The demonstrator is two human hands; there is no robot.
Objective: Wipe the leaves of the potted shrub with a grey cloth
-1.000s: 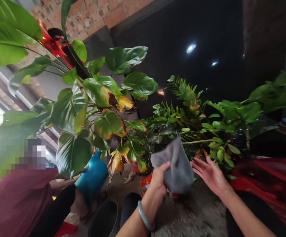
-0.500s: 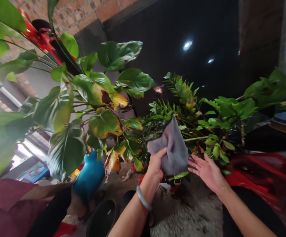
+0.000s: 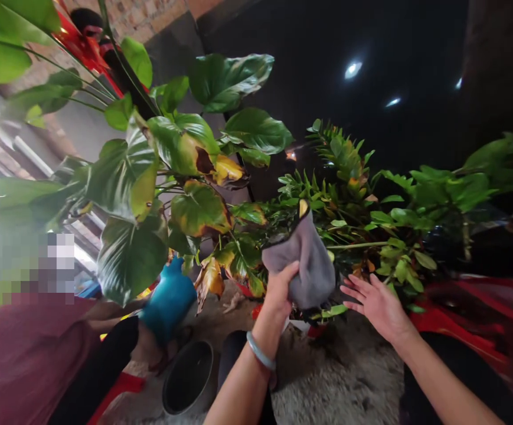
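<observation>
A grey cloth (image 3: 311, 265) with a dark edge is gripped in my left hand (image 3: 280, 289), thumb across its front. It hangs in front of a low plant with small glossy leaves (image 3: 336, 159). My right hand (image 3: 378, 307) is just to the right of the cloth, palm up with the fingers spread, holding nothing. Close behind the right hand are lower green leaves (image 3: 398, 265). A plant with big broad leaves (image 3: 198, 209), some yellowed and browned, stands to the left of the cloth.
At the left, a person in a maroon top (image 3: 39, 348) sits beside a teal rounded object (image 3: 170, 298). A dark bucket (image 3: 189, 378) stands on the rough floor (image 3: 309, 389). Red plastic material (image 3: 455, 313) lies at the right. Behind the plants is a dark glossy panel (image 3: 327, 35).
The view has shifted slightly, so the plants sit further right and higher. My left hand still holds the cloth, and my right hand stays spread beside it.
</observation>
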